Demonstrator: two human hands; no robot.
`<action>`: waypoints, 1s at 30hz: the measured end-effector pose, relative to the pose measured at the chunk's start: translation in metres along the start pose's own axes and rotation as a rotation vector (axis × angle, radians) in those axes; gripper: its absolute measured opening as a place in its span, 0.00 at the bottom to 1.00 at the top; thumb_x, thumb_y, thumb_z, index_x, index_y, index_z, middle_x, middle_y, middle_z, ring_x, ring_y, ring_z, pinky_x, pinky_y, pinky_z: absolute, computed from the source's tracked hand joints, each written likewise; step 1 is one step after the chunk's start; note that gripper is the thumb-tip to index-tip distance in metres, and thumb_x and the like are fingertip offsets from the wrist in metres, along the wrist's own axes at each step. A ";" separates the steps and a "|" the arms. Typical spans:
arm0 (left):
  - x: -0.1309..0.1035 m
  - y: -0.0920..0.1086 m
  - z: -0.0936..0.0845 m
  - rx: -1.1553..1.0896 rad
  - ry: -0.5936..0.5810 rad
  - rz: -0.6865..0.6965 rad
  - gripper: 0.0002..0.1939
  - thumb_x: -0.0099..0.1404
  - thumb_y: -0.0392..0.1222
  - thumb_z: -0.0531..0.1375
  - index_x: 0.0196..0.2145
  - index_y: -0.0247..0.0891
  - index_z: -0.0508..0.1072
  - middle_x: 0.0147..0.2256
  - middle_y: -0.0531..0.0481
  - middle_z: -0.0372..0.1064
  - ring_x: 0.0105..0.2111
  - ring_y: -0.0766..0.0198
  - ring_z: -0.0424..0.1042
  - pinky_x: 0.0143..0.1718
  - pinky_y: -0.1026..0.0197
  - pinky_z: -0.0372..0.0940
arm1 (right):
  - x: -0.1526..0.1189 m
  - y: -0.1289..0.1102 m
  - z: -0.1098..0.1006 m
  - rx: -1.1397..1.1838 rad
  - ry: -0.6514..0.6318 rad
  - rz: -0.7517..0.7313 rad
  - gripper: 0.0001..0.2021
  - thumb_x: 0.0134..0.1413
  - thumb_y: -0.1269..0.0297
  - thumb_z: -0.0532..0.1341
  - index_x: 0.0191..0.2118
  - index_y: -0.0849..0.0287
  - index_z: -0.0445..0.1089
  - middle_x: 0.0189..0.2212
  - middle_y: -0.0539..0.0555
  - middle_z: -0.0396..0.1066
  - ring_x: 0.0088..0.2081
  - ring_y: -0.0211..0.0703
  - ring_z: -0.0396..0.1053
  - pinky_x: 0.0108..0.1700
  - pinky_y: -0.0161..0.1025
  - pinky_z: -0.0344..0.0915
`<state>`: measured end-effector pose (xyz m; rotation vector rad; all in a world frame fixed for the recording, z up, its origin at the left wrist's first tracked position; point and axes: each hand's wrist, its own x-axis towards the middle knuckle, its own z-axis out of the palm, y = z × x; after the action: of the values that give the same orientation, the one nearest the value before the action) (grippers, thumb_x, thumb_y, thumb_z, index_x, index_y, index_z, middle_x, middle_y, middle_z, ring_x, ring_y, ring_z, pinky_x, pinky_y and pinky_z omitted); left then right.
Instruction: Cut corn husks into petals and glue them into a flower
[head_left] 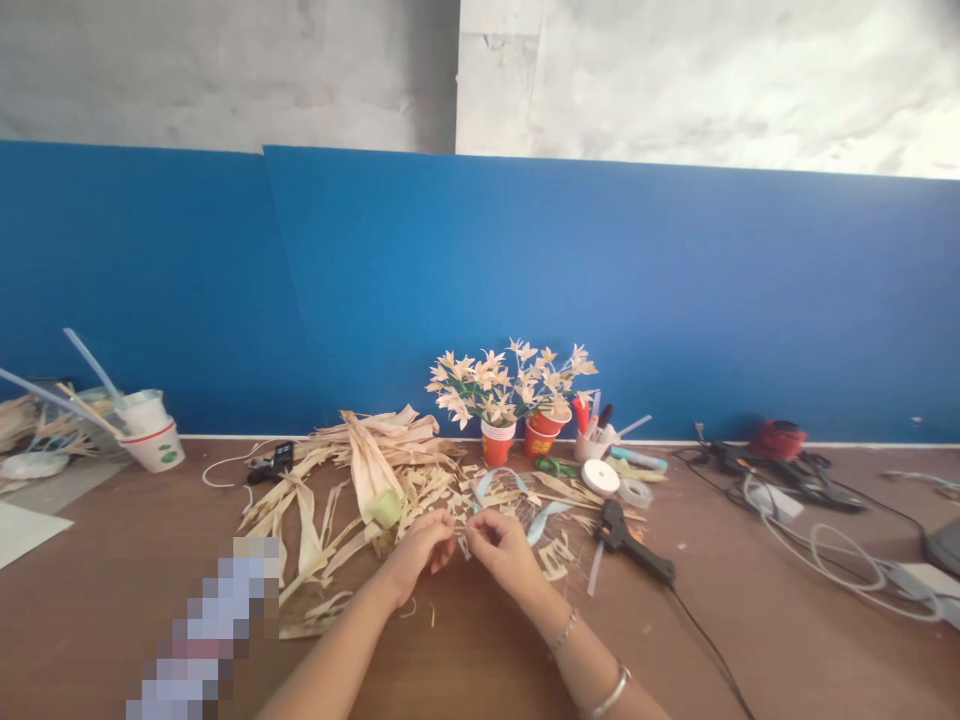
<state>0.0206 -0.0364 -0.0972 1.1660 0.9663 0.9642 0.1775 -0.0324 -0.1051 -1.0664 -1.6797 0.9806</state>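
Observation:
Low over the table's near middle, my left hand (421, 552) and my right hand (501, 552) face each other, fingertips almost meeting. Each is closed in a pinch. Something thin and pale seems to run between the fingertips, too small to name. Just beyond them lie torn scraps of dry corn husk (439, 490), and a light blue ribbon (541, 522) curls beside my right hand. A pale green roll (386, 508) rests on the husks near my left hand. Right of my right hand lies a black hot glue gun (634, 543) with a glue stick in it.
Paper cups (498, 443) of husk flowers (491, 380) stand by the blue partition (600, 260). Near them are a white spool (601, 477), clear tape (636, 492) and a cup of pens (591, 445). Husks (375, 450) spread left; cables (817, 545) lie right; a white cup (160, 447) stands far left.

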 end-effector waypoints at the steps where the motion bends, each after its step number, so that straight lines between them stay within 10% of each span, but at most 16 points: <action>1: 0.000 0.001 0.000 -0.014 -0.006 -0.003 0.10 0.55 0.47 0.55 0.24 0.38 0.61 0.19 0.57 0.60 0.17 0.71 0.56 0.17 0.68 0.46 | 0.000 0.000 0.000 0.020 -0.005 0.004 0.09 0.50 0.63 0.57 0.25 0.62 0.67 0.17 0.47 0.61 0.21 0.33 0.55 0.25 0.31 0.53; 30: 0.001 0.005 -0.002 -0.213 0.005 -0.001 0.08 0.50 0.41 0.53 0.20 0.38 0.56 0.17 0.58 0.55 0.16 0.74 0.51 0.16 0.68 0.39 | 0.005 0.012 0.001 0.263 -0.004 0.120 0.16 0.48 0.51 0.61 0.26 0.61 0.66 0.15 0.44 0.58 0.17 0.30 0.49 0.19 0.31 0.46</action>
<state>0.0186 -0.0347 -0.0926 0.9851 0.8457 1.0427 0.1787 -0.0243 -0.1149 -0.9973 -1.4545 1.2443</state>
